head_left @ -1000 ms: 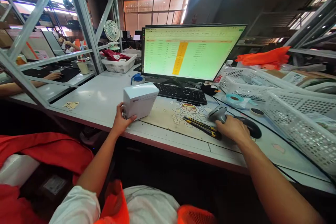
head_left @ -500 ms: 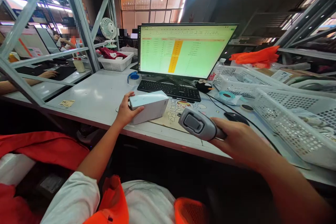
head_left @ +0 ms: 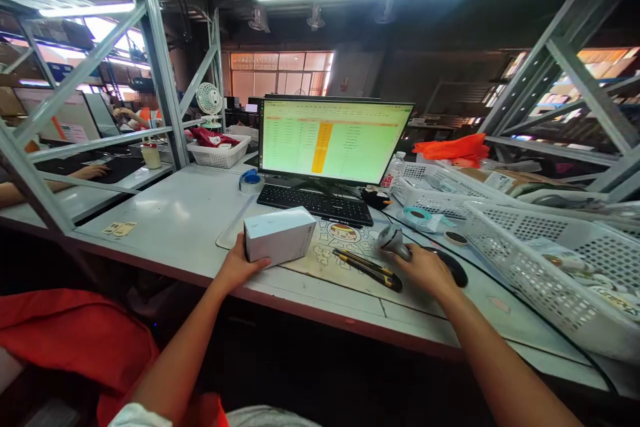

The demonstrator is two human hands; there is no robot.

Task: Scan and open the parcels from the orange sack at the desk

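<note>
My left hand grips a white box by its left end, at the front of the desk. The thumb presses the box's near face, and the fingers behind it are partly hidden. My right hand is closed round the handle of a grey barcode scanner, low over the desk mat. Between the two hands lies a black and yellow utility knife. A black computer mouse sits just behind and right of my right hand.
Behind the box stand a black keyboard and a lit monitor. White baskets line the right side, near tape rolls and a cable. At left, metal rack bars separate a co-worker's hand from this desk.
My right hand has lowered the scanner and turned it away toward the monitor, uncovering the utility knife. My left hand keeps hold of the box. The camera view has tilted upward.
</note>
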